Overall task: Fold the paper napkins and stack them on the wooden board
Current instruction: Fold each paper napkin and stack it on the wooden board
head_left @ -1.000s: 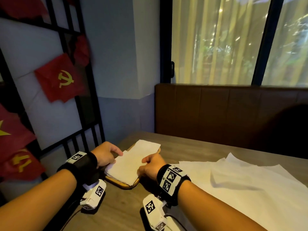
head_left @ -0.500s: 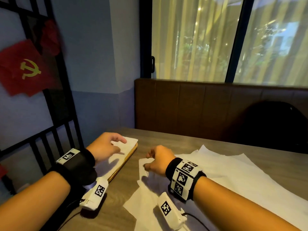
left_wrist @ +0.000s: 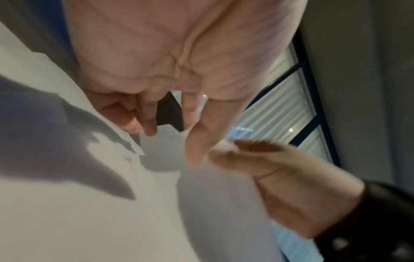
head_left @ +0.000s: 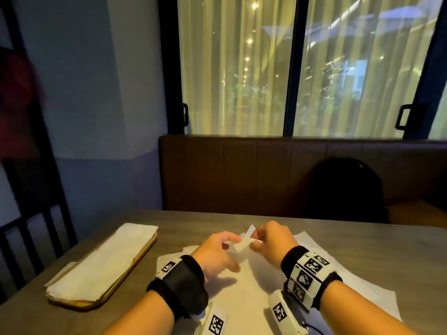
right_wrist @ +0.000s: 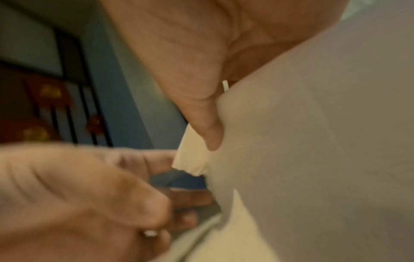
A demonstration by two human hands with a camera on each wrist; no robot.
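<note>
Napkin [head_left: 243, 245] corner pinched by right hand [head_left: 272, 243] and left hand [head_left: 217, 252], lifted off loose sheets [head_left: 343, 284]; folded stack [head_left: 106, 259] on wooden board [head_left: 135, 261].

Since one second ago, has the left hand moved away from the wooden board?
Yes. The left hand no longer rests on the folded stack on the wooden board; it went right, onto the loose napkins, next to the right hand.

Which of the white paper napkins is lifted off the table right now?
The unfolded white paper napkin pinched by its corner between the left hand and right hand. The loose sheets lie flat; the folded napkins rest on the wooden board.
</note>
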